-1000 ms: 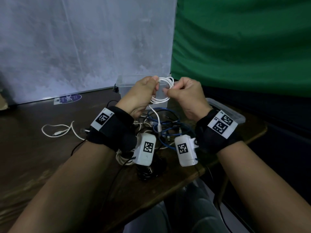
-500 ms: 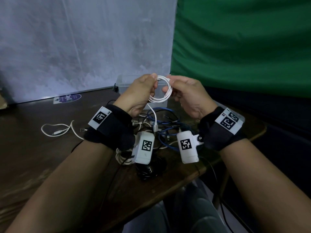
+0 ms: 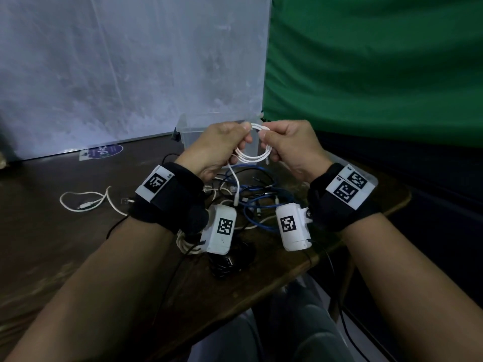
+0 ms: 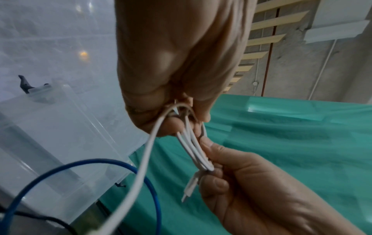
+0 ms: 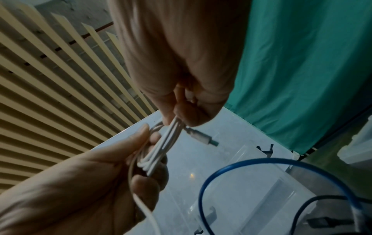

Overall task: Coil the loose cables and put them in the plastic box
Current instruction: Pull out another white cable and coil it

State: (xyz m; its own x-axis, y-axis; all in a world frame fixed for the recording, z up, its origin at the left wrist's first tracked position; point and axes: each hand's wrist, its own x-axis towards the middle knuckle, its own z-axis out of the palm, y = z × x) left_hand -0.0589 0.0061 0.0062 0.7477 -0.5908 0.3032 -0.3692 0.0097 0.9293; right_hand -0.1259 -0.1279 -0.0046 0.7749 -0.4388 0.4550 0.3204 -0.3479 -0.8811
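A white cable (image 3: pixel 251 156) is held above the table (image 3: pixel 65 244), wound into a small coil between both hands. One side of the coil is pinched in the left hand (image 3: pixel 219 150), the other in the right hand (image 3: pixel 290 147), each grip pressed together on the strands. A loose tail hangs from the coil toward a tangle of blue cable (image 3: pixel 257 205) and black leads. The clear box (image 3: pixel 189 131) stands just behind the hands. Another white cable (image 3: pixel 86 201) lies apart to the left.
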